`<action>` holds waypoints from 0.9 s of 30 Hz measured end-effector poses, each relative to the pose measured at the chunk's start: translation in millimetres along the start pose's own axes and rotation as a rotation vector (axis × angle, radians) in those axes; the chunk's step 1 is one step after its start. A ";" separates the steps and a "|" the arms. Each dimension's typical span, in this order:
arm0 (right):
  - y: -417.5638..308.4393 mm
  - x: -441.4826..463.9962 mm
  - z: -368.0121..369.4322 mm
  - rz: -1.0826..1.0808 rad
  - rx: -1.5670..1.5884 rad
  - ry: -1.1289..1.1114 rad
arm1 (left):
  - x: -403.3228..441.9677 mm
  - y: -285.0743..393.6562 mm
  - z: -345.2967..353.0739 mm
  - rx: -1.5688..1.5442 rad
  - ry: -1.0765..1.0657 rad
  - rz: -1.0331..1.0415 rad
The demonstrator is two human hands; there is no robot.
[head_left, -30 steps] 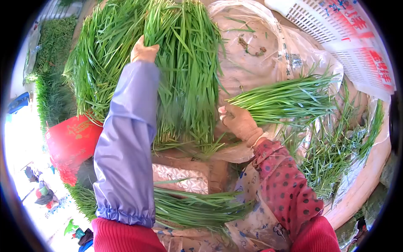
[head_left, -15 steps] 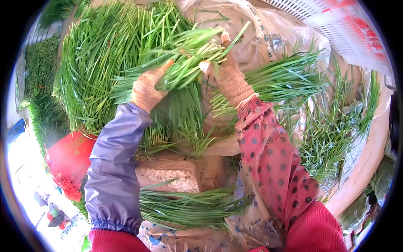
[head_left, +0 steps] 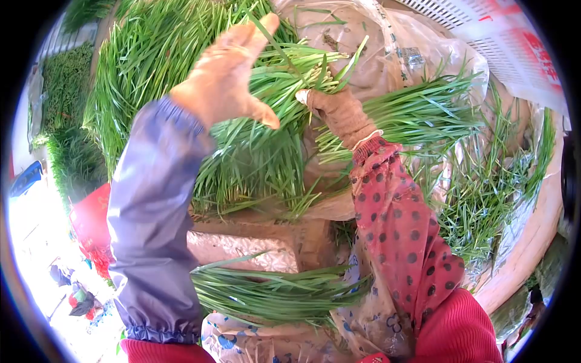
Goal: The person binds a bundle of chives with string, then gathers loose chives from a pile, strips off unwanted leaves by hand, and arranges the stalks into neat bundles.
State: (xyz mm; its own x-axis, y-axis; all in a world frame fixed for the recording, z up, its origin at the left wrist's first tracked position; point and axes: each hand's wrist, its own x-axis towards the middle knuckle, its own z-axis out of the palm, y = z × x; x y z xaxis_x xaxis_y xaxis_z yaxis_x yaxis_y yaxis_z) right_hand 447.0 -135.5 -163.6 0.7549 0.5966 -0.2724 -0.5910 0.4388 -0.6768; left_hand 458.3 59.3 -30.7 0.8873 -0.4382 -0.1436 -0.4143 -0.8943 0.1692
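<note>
My left hand (head_left: 227,78), in a tan glove, is raised with thumb and fingers spread, over a bunch of long green stalks (head_left: 278,85). The pale cut ends of that bunch point right, into my right hand (head_left: 342,115), whose gloved fingers are closed round them. Behind my left hand lies a large heap of green stalks (head_left: 145,60). Right of my right hand, another bundle (head_left: 423,115) rests on the plastic. One more bunch (head_left: 278,293) lies near my lap, in front of a box (head_left: 242,251).
A white perforated basket (head_left: 490,36) with red marks stands at the upper right. Loose green scraps (head_left: 478,212) lie on clear plastic at the right. A red bag (head_left: 91,221) is at the left, below darker greens (head_left: 66,91).
My right hand has moved from beside the right bundle to the stalk ends. My left hand lifted a bunch from the heap, then opened and rose off it.
</note>
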 end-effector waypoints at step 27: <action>53.4 -5.0 -7.4 -0.341 -1.026 0.370 | 61.9 0.9 69.0 0.085 -0.330 -0.343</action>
State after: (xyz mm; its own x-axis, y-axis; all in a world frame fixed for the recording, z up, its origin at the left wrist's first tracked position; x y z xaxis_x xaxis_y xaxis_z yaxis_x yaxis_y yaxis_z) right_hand 413.9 -120.0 -203.4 0.9695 0.2423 -0.0367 0.0435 -0.3173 -0.9473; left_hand 498.9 25.1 -106.7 0.8698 -0.1102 -0.4809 -0.1364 -0.9905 -0.0198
